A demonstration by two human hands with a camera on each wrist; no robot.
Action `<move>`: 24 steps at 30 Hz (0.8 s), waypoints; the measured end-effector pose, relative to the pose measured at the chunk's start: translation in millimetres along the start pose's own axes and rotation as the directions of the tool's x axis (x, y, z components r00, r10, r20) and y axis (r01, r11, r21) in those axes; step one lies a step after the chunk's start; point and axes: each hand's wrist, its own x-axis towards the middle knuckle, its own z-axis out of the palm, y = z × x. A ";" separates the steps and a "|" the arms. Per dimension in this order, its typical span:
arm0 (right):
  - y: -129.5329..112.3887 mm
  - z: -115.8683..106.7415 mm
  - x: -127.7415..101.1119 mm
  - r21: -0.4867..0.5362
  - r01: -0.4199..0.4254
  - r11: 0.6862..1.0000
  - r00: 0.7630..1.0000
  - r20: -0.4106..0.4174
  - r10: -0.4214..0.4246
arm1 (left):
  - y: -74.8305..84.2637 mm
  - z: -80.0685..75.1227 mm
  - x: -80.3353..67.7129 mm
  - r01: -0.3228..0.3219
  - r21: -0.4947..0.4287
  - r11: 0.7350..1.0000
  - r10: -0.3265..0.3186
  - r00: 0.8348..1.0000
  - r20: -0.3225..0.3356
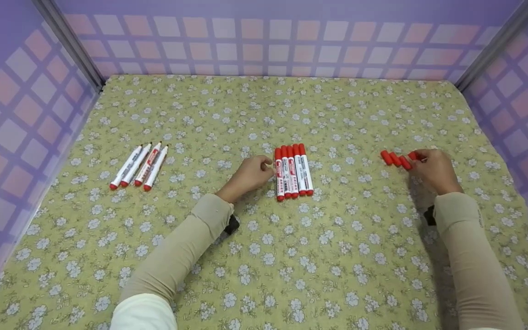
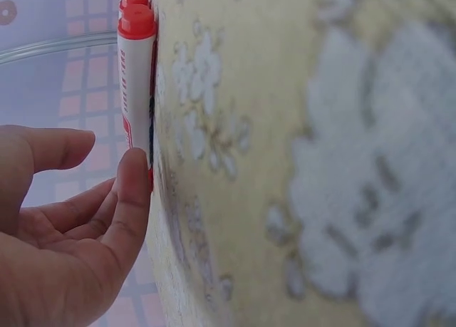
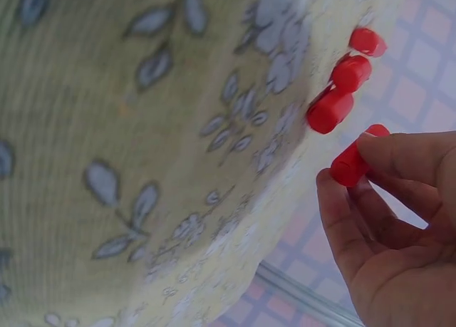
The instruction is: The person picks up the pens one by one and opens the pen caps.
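A red marker cap (image 3: 354,164) is pinched in the grip of the right hand (image 1: 434,170), beside three loose caps (image 1: 395,159) on the flowered surface (image 1: 264,256). The left hand (image 1: 249,175), fingers relaxed, touches the row of five capped markers (image 1: 293,171); four uncapped markers (image 1: 140,166) lie well apart

surface: green cloth (image 1: 319,256) with white flower print, covers the whole floor | far left: four uncapped white markers (image 1: 139,167) side by side, slanted, red ends near | walls: purple panels (image 1: 264,41) with pink-white checks on left, far, right
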 end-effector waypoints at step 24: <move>9.5 -0.5 2.2 -0.044 -0.100 0.994 0.989 0.107 0.104 | 2.2 2.0 4.4 0.033 -0.039 0.999 -0.031 0.999 0.037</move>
